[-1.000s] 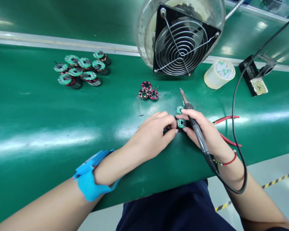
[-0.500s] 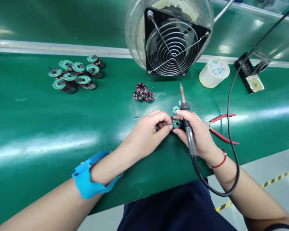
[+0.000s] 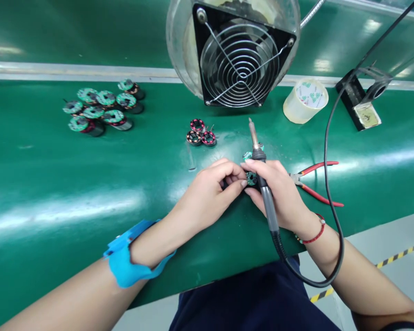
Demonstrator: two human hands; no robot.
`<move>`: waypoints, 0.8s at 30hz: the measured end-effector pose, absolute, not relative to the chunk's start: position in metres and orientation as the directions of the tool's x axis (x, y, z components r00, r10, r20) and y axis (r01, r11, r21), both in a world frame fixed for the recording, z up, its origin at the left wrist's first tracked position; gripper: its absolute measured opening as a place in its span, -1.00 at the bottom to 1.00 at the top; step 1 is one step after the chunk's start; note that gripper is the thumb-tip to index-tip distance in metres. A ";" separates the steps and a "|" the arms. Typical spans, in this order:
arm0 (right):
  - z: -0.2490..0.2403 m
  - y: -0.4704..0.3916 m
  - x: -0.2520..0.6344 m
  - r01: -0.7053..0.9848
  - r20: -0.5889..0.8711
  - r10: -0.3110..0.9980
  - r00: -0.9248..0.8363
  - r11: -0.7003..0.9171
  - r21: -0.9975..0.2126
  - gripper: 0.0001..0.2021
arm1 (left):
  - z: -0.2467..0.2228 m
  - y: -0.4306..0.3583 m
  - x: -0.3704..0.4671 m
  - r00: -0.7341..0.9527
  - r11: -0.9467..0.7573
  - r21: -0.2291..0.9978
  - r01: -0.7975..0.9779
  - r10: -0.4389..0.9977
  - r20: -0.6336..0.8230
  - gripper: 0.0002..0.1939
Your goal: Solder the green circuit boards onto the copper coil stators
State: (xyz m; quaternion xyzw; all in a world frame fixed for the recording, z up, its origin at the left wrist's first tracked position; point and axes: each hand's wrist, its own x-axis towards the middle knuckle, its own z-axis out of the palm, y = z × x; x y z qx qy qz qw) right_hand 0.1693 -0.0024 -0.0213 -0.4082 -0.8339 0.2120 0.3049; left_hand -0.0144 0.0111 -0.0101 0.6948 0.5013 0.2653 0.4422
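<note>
**Both hands closed on one small part, iron parked out of the way**

Just in front of the fan, the left hand and right hand met over a small round part with a green board on top, fingertips pinching it from either side, apparently to steady it on the green belt. The right hand also gripped the soldering iron along its palm, tip angled up toward the fan and away from the part, likely so the fingers stayed free. Another green board lay just beyond the knuckles. Three bare coils sat between hands and fan; finished pieces were well left of it, pliers and tape roll to its right.
</note>
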 end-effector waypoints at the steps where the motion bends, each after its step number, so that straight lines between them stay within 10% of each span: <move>1: -0.020 -0.003 0.170 0.554 0.347 0.811 -0.470 0.578 -0.599 -0.51 | -0.010 0.011 -0.014 0.353 -0.096 0.881 0.463 0.932 -0.085 -0.89; 12: -0.018 -0.009 0.178 0.600 0.415 0.783 -0.463 0.621 -0.505 -0.52 | -0.007 0.013 -0.014 0.335 -0.049 0.894 0.445 0.935 -0.115 -0.85; 24: -0.017 -0.024 0.194 0.474 0.453 0.883 -0.125 0.455 -0.754 -0.65 | -0.003 0.012 -0.010 0.298 -0.080 0.819 0.568 0.948 -0.114 -0.85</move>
